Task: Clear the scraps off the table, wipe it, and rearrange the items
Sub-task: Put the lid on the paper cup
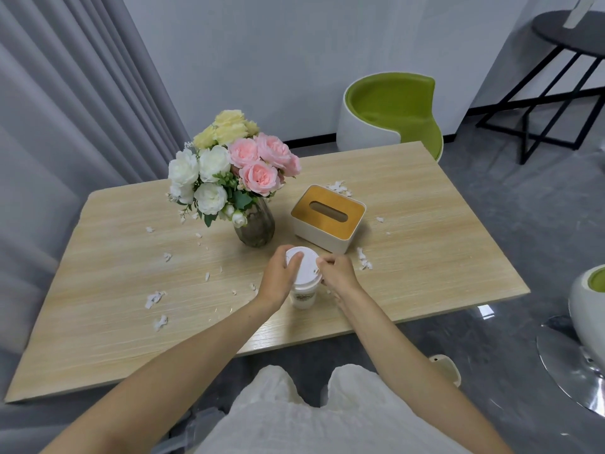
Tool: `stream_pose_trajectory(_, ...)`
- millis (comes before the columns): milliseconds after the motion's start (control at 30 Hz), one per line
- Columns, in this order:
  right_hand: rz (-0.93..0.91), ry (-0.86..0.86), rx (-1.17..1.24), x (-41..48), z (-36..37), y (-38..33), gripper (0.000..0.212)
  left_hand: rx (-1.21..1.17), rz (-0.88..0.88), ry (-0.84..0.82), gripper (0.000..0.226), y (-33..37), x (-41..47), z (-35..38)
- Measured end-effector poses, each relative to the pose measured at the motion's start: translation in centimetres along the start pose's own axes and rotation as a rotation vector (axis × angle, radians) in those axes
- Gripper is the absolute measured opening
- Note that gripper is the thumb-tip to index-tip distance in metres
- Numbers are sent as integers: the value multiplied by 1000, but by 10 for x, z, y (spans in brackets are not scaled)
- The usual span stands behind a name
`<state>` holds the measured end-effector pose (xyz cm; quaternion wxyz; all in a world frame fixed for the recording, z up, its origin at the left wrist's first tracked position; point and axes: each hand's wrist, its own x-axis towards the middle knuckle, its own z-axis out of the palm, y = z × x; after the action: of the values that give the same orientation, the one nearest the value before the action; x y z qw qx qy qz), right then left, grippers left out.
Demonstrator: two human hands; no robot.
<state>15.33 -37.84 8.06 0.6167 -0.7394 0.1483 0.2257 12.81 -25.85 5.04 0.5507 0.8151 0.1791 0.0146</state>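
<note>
A white paper cup [303, 294] with a white lid [306, 265] stands near the front edge of the light wooden table [425, 224]. My left hand [279, 273] grips the lid's left side. My right hand [337, 273] touches the lid's right rim with its fingers pinched together. Small white paper scraps lie scattered over the table, such as a scrap [154, 299] at the front left, a scrap [364, 259] right of the cup and a cluster of scraps [339, 187] behind the tissue box. Behind the cup stand a glass vase of flowers [255, 224] and a white tissue box [328, 217] with a wooden top.
A green and white chair [393, 116] sits behind the table, and another chair [587, 309] with a chrome base at the right. A black stool [563, 60] stands at the back right. Grey curtains [65, 109] hang on the left. My white-clad knees [311, 404] are below the table's edge.
</note>
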Motion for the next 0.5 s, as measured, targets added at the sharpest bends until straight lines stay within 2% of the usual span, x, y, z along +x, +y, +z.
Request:
stream_pose_trajectory(100,104,-6,122,-8,-9,5,7,-36,15,-6,30,-1,-1,0)
stream_pose_trajectory(133,125,-32,181,-13,-12,11,14,-53,20,-9,28,-1,-2,0)
stream_pose_trajectory(167,127,-64,244,-16,-13,18,18,-70,25,-5,25,-1,-2,0)
stream_pose_trajectory(267,50,-82,362,-31,-5,28,4,-110,11,63,21,1,-4,6)
stream_pose_trajectory(400,-13,39,317,-24,15,37,5,-126,1,132,21,-1,-8,13)
stream_pose_trajectory(500,-42,78,257,-21,19,39,9,-143,-6,115,19,-3,-8,10)
